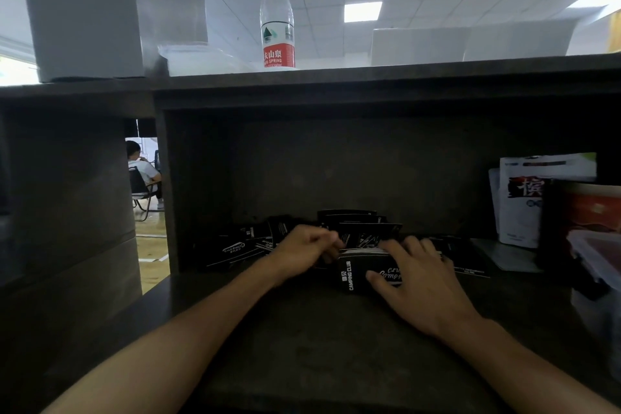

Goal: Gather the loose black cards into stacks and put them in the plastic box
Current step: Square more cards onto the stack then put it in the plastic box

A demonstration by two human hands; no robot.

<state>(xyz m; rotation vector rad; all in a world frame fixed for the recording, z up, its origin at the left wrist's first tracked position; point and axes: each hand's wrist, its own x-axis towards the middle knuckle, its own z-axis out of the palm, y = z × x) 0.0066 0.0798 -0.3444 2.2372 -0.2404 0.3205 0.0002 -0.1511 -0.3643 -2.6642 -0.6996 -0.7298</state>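
Several loose black cards (235, 247) with white print lie scattered on the dark shelf surface (319, 329), spreading left and right behind my hands. A stack of black cards (353, 274) marked "CAMPING CLUB" sits between my hands. My left hand (307, 250) grips the stack's left end with curled fingers. My right hand (416, 279) lies over its right side, thumb on the top card. The clear plastic box (594, 262) stands at the far right edge, partly cut off.
White pouches (527, 202) and a red package (591, 208) stand at the right rear. A water bottle (277, 20) and grey boxes sit on the upper shelf. A person sits on a chair beyond the gap at left.
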